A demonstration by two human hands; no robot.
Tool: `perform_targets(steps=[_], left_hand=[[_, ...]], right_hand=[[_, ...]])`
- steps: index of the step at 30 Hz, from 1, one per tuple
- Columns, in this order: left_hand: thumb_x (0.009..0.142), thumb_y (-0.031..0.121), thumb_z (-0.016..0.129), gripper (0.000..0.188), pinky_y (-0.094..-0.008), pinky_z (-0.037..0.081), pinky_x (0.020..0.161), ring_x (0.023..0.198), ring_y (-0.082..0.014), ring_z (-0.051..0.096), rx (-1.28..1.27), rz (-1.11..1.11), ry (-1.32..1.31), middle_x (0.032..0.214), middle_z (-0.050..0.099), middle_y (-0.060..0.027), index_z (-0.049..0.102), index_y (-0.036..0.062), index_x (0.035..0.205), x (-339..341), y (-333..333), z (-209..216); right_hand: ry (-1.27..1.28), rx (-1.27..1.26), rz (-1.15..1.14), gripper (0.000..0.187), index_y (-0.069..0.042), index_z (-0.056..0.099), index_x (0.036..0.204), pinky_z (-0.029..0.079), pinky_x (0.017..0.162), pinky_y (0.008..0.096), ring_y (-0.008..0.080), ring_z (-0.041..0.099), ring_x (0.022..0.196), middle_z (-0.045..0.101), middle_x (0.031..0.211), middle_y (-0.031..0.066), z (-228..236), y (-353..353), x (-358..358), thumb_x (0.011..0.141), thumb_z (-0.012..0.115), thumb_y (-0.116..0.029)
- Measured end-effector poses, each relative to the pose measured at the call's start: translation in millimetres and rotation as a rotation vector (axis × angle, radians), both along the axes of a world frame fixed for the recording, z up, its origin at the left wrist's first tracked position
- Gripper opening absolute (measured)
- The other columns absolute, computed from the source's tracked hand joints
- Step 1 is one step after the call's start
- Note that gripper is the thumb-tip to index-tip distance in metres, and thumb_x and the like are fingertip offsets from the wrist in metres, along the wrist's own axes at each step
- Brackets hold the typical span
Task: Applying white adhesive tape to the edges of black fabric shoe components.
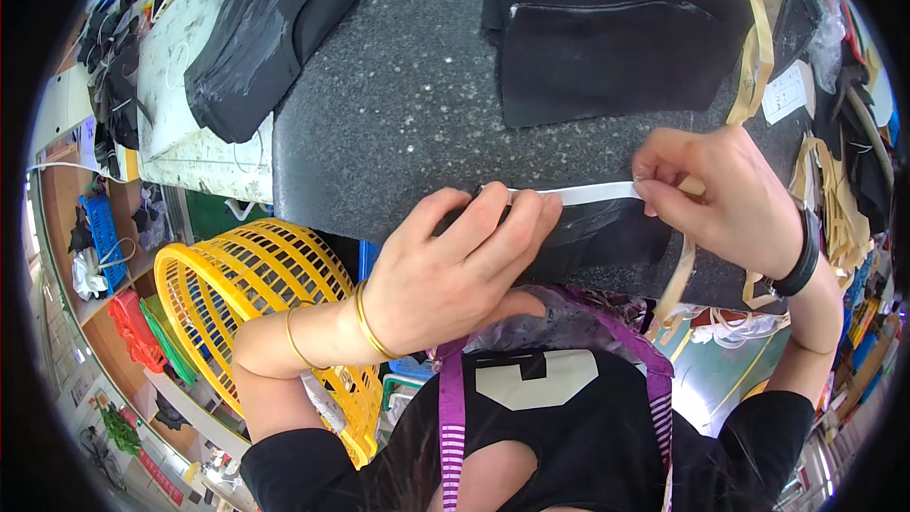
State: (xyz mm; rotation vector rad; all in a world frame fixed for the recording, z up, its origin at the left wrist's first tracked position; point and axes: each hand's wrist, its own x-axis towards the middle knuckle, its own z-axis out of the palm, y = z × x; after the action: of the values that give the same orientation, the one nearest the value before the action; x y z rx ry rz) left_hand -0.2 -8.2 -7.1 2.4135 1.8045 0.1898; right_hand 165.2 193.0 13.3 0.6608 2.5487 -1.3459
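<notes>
Just at the near edge of the dark table [398, 114], a white strip [578, 193] ran left to right along a black fabric piece [607, 232]. The left hand [455, 270] pressed flat on the fabric, fingers together at the strip's left end; the right hand [720, 194] pinched its right end.

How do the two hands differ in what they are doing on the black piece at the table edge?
The left hand lies flat, fingers spread, pressing the black piece down; the right hand is curled, pinching the end of the white strip. The left wrist wears gold bangles; the right wears a black band. Both are bare and work along that strip.
</notes>
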Motion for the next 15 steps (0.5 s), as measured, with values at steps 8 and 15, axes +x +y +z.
perform_targets(steps=[8,15], left_hand=[[0.072,0.063,0.053,0.079,-0.0305,0.038,0.068,0.08,-0.0201,0.044,-0.093,-0.041,0.076,0.092,0.047,-0.0043,0.05,0.0233,0.141,6.1,31.5,6.4],[0.069,0.036,0.072,0.063,-0.0374,0.044,0.075,0.089,-0.0272,0.053,-0.04,0.126,-0.303,0.103,0.053,-0.0096,0.058,0.0065,0.123,-9.1,36.6,12.7]], right_hand=[[0.061,0.353,0.19,0.014,-0.002,0.053,0.077,0.044,0.053,0.0391,0.0333,0.058,0.056,0.056,0.059,0.0114,0.0,-6.0,-3.2,0.073,0.066,-0.005],[0.22,0.42,0.129,0.029,-0.003,0.052,0.086,0.044,0.063,0.039,0.0301,0.057,0.075,0.058,0.081,0.0112,16.2,-9.2,3.2,0.069,0.075,-0.007]])
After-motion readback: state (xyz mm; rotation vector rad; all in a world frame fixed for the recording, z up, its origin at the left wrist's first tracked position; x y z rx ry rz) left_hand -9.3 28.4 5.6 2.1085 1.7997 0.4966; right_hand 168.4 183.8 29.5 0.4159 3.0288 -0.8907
